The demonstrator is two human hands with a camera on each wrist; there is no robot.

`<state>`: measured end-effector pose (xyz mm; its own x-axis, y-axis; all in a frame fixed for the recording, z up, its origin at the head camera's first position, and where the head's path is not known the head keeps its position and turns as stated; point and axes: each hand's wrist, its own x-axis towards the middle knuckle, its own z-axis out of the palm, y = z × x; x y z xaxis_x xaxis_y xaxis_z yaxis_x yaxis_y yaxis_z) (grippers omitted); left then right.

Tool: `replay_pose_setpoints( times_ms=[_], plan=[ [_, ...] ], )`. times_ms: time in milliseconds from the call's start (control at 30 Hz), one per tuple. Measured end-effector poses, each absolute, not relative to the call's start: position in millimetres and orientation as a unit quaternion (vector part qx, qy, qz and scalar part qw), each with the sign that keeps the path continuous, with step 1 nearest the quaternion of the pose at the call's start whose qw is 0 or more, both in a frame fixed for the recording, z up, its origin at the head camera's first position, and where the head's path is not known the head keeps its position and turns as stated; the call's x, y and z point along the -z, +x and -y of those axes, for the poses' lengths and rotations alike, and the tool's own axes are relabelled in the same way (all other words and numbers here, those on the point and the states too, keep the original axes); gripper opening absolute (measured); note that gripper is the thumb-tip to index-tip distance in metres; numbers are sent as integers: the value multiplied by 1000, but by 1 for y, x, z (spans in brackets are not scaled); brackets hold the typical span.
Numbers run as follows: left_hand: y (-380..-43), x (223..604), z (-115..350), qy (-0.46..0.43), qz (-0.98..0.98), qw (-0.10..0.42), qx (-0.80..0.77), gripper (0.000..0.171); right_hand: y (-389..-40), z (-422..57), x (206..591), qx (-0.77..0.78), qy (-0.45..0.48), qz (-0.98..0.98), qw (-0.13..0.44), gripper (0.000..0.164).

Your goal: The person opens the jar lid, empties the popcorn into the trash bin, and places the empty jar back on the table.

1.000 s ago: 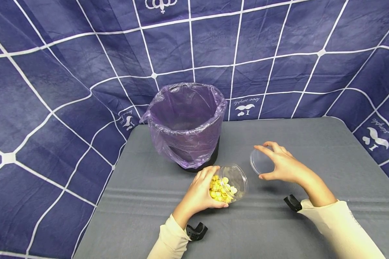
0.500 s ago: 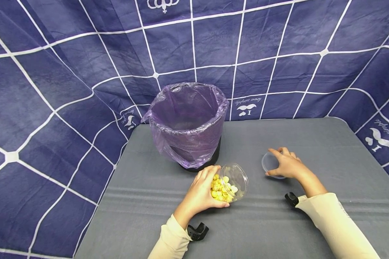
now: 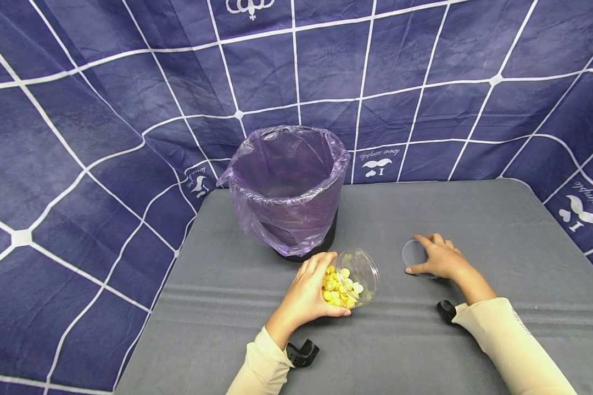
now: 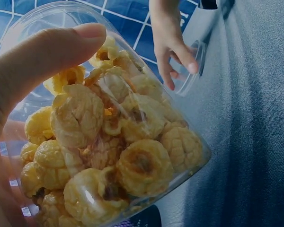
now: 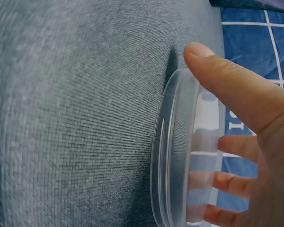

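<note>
Tilted on its side, a clear plastic jar is gripped by my left hand, its open mouth facing right. Yellow popcorn lies inside; in the left wrist view, popcorn fills much of the jar behind my thumb. My right hand holds a round clear lid by its edge, low over the grey table to the right of the jar. The right wrist view shows the lid close to the cloth, thumb on its rim and the other fingers on its far side.
Behind my left hand stands a black mesh bin with a purple liner bag, its top open. The grey tabletop runs under both hands. A blue gridded curtain hangs along the back and sides.
My right hand has carried the lid rightward, away from the jar, and lowered it toward the table. The left hand and jar stay in nearly the same place.
</note>
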<state>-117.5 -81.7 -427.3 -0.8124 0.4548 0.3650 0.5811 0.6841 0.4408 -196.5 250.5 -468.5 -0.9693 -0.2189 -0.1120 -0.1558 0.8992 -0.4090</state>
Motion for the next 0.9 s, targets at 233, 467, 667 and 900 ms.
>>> replay_pose_setpoints(
  times_ms=[233,467,667,900],
  plan=[
    [-117,428,81,-281,914,106,274,105,-199,-245,450,216,-118,-969,32,80],
    [-117,427,80,-280,914,105,275,105,-213,-220,401,352,-152,-922,-47,53],
    [-116,427,80,-284,910,118,277,105,-223,-187,355,500,-167,-849,-24,47],
    [-114,429,80,-286,908,122,281,105,-240,-154,311,609,-165,-774,50,52]
  ],
)
